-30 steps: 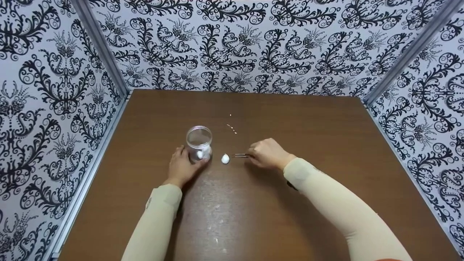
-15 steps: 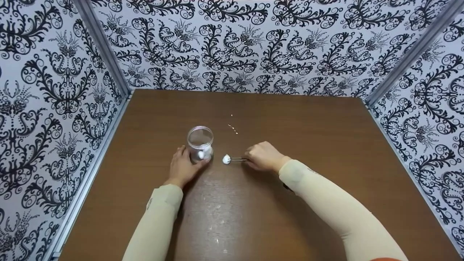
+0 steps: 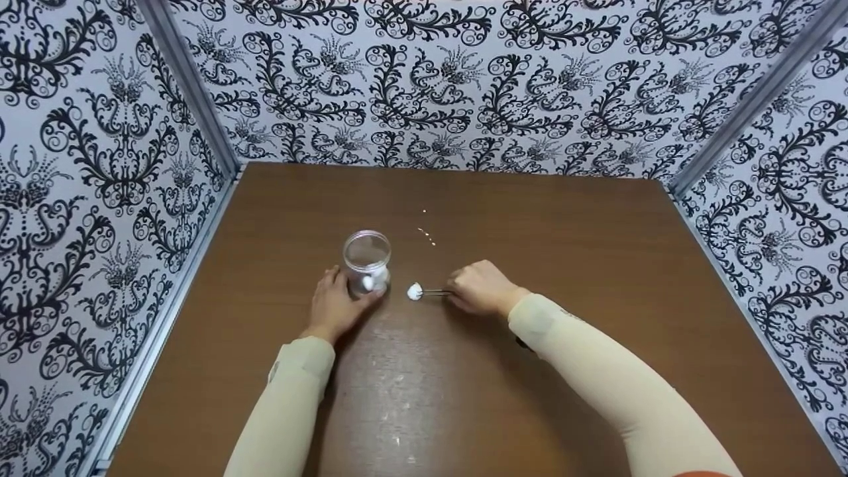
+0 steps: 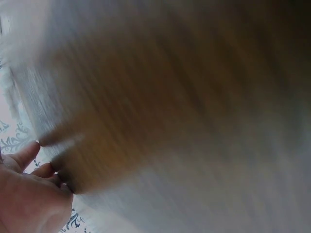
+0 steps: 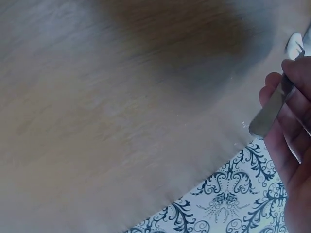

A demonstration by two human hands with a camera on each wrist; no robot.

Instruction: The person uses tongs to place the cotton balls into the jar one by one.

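In the head view, my left hand (image 3: 336,306) holds a clear, open-topped jar (image 3: 366,252) low at its side, thumb in front. Several white cotton balls (image 3: 369,282) show through its wall. My right hand (image 3: 483,289) pinches a pair of metal tweezers (image 3: 435,292), pointing left. Their tips overlap the right side of a loose cotton ball (image 3: 415,291) lying on the table between the hands. In the right wrist view, the broad end of the tweezers (image 5: 266,116) sticks out between thumb and fingers. The left wrist view is blurred; it shows left fingers (image 4: 29,155) at the edge.
The brown wooden table (image 3: 563,225) runs back to patterned walls (image 3: 457,79) on three sides. Small pale specks (image 3: 427,235) lie on it behind the loose cotton ball. Metal posts (image 3: 192,86) stand at the back corners.
My right hand has moved slightly left, bringing the tweezer tips from beside the loose cotton ball onto it. The tweezer arms look closer together. My left hand and the jar have hardly moved.
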